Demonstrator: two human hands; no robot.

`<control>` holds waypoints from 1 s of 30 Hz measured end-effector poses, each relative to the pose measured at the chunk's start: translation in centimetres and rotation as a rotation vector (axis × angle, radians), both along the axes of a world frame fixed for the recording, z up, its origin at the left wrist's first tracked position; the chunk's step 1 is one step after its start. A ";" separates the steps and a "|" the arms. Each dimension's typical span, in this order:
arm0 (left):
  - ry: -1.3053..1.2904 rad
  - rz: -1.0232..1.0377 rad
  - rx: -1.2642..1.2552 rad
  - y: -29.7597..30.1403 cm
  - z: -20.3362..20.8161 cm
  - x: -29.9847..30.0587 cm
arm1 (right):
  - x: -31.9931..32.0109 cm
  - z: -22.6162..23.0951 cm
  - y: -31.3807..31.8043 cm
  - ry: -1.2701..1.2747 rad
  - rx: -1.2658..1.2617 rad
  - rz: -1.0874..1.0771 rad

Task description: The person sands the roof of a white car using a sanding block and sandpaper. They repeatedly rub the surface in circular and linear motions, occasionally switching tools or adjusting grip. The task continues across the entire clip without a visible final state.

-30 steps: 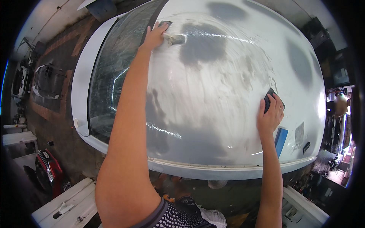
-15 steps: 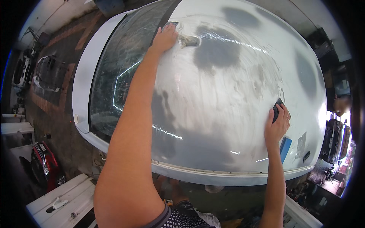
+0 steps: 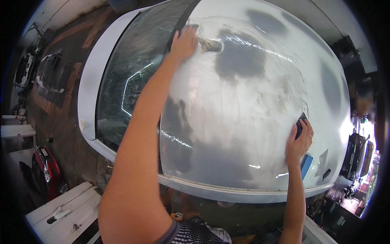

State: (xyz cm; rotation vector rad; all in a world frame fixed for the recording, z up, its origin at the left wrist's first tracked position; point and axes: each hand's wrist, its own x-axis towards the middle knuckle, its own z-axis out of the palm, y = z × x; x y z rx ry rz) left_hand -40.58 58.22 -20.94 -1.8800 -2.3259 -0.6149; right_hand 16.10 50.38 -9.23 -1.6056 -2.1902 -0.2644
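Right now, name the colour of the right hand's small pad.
The small pad is black, in the head view.

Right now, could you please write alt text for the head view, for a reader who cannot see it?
A person's right hand holds a dark pad against a white car roof with grey patches, while the left hand, slightly blurred, lies beside the dark glass. A blue block lies beside the right forearm.
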 end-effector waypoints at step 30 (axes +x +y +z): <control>-0.072 -0.146 -0.047 -7.5 0.4 8.3 | 2.5 0.9 -0.5 -0.035 0.050 -0.056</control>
